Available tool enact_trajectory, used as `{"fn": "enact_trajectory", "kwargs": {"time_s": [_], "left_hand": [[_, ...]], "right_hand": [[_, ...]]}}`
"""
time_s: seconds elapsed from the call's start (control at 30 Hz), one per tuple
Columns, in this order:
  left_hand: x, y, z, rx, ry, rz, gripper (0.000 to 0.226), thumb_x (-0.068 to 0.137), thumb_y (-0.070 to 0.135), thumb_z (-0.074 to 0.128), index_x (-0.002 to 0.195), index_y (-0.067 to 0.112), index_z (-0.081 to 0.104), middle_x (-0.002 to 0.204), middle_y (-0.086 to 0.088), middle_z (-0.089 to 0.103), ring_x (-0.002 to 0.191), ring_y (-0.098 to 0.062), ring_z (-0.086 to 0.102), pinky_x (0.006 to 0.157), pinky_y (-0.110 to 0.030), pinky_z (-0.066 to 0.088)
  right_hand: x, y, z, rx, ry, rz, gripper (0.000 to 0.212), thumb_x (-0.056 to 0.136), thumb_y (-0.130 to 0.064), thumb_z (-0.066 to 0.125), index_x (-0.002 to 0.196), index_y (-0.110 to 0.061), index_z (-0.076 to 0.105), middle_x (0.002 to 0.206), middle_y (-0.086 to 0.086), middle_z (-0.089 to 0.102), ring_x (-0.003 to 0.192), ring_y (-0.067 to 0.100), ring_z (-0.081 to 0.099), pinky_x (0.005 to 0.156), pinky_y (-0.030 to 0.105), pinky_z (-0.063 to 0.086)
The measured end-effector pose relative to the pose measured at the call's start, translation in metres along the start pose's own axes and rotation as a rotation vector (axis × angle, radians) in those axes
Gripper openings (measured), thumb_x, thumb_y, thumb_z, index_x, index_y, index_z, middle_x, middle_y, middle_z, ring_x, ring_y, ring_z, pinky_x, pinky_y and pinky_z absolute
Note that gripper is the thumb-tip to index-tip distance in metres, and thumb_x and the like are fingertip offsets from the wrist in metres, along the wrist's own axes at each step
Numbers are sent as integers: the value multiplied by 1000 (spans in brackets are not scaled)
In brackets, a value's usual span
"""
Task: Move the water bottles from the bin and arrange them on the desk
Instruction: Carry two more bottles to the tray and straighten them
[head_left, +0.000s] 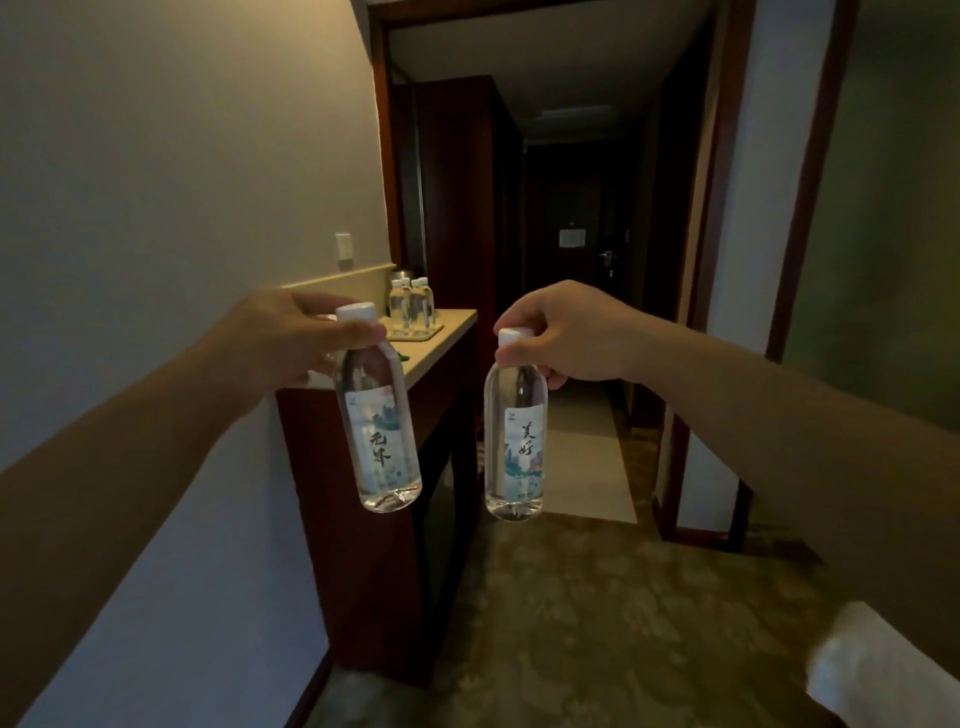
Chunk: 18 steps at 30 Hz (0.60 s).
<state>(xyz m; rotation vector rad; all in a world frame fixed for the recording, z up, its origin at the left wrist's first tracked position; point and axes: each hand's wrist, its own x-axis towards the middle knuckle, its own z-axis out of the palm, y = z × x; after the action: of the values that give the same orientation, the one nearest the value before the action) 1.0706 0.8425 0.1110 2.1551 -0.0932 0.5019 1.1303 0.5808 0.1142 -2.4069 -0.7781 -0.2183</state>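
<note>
A head-worn camera looked down a dim hotel room toward a dark hallway; two bare arms reached forward, each carrying a small clear water bottle. The left hand (291, 338) pinched the neck of the left bottle (378, 415) just under its white cap, fingers curled round it; the bottle hung nearly upright, slightly tilted, in the air in front of the end of the worktop (441, 332). The right hand (566, 332) gripped the right bottle (516, 431) by its white cap and neck, fingers curled over the top; this bottle hung upright over the patterned carpet (597, 623), well apart from the worktop. Both bottles carried pale labels with dark brush lettering; the two did not touch. Farther back on the pale worktop, against the left wall, a group of similar bottles (412, 306) stood upright on a small tray (415, 335); a white wall switch (344, 251) sat above. A white cloth edge (883, 675) showed at lower right.
</note>
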Motion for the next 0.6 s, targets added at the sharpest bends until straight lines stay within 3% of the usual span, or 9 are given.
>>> {"fn": "enact_trajectory", "kwargs": {"time_s": [0.23, 0.47, 0.6], "left_hand": [[235, -71, 59, 9, 84, 39, 27, 81, 40, 76, 106, 32, 71, 94, 2, 75, 85, -23, 69, 62, -30, 45], [438, -123, 110, -18, 161, -19, 20, 83, 35, 75, 102, 29, 69, 92, 3, 70, 78, -16, 64, 62, -28, 46], [537, -160, 145, 4, 214, -68, 25, 85, 33, 72, 108, 26, 67, 93, 3, 68, 81, -16, 63, 64, -30, 45]], "right_hand": [[214, 145, 3, -7, 84, -26, 31, 97, -29, 62, 126, -20, 61, 97, -9, 60, 82, 10, 66, 53, 15, 52], [425, 267, -1, -4, 116, -86, 36, 96, -34, 64, 129, -20, 62, 102, -10, 59, 99, 12, 61, 77, 29, 55], [537, 343, 12, 42, 131, -139, 26, 96, -35, 62, 118, -21, 65, 94, -14, 60, 92, 12, 62, 77, 32, 57]]}}
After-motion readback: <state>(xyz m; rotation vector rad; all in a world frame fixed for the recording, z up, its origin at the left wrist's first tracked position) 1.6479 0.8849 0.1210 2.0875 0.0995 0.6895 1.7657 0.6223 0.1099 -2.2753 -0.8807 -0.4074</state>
